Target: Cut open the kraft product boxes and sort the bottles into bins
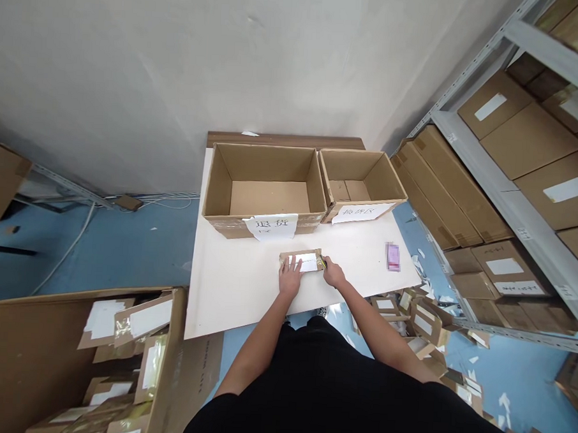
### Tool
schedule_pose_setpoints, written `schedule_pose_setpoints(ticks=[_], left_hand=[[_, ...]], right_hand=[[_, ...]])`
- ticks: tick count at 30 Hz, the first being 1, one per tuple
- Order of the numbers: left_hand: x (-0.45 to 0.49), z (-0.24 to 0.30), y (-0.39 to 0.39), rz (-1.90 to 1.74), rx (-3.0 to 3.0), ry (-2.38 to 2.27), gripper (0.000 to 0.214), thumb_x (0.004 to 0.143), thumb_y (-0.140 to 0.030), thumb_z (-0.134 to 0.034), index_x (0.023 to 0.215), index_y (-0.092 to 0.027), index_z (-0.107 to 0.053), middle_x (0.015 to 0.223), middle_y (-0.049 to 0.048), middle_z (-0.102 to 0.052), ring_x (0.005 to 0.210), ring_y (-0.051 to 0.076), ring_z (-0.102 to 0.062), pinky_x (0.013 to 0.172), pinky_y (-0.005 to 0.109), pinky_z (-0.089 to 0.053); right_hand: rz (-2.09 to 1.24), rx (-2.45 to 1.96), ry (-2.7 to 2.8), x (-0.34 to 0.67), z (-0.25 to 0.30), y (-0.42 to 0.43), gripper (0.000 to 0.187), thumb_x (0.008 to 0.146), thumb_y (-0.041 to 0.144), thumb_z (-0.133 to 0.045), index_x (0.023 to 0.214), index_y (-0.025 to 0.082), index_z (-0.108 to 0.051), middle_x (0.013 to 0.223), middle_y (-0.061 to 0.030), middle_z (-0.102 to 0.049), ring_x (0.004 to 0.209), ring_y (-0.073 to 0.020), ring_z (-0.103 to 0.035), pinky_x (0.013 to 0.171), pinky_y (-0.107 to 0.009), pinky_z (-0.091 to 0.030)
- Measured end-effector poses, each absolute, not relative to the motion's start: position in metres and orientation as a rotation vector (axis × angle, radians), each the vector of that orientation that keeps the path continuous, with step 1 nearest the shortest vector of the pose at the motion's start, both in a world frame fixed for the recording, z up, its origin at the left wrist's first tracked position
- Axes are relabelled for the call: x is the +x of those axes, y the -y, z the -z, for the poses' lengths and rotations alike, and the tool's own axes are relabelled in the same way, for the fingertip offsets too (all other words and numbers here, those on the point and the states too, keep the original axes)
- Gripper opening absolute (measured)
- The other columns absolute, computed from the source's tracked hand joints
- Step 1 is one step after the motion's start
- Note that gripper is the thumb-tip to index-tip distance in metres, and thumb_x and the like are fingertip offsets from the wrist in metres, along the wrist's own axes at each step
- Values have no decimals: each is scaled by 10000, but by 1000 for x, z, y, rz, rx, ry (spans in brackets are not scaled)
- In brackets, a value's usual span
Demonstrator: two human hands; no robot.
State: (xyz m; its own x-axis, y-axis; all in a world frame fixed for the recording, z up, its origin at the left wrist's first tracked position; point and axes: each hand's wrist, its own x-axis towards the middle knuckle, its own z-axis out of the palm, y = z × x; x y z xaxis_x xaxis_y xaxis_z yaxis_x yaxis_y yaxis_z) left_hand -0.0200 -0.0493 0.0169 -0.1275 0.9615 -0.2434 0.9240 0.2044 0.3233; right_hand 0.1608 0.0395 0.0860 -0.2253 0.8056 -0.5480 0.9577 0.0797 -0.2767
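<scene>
A small flat cardboard package (310, 265) with a white label and shiny clear tape lies on the white table (240, 284). My left hand (290, 278) rests on its left part, fingers spread over the label. At the package's right end, my right hand (334, 273) is closed around a box cutter (324, 263), of which only a little yellow and dark part shows. The cutter's tip meets the taped end; its blade is too small to make out.
Behind the package stand a large open carton (264, 225) and a smaller one (361, 210), both with handwritten paper signs. A blurred pink item (392, 257) lies at right. A big box of parcels (178, 339) is at left; shelving (505, 187) and discarded cartons (425, 321) are at right.
</scene>
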Motion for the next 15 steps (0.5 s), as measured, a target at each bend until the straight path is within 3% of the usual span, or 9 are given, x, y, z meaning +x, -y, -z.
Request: schedule_pose_setpoints(ticks=[8,13,15], left_hand=[[-18,-16,51,-151,1767,-2095,575,1065,-344,-439,1639,-320,-416,1744,56,-308,1628,318,-224,1291,556,-264],[-17,-19,48,-144,1748,-2091,590,1046,-346,-492,1633,-329,-427,1736,65,-331,1623,327,-234,1282,553,-276],[-18,-23,45,-113,1732,-2105,571,1049,-353,-490,1618,-311,-458,1723,86,-357,1612,337,-258,1263,554,-297]], right_hand=[[839,1716,-2071,169,-86,-20,531,936,129,-513,1454,241,-490,1093,-135,-761,951,-282,-742,778,-325,-525],[1075,1723,-1910,186,-95,-17,516,857,186,-649,1360,276,-570,1075,-97,-760,642,-203,-718,604,-283,-541],[1189,1808,-1907,193,-93,-8,509,894,220,-634,1391,295,-555,1083,-68,-761,565,-162,-693,588,-268,-549]])
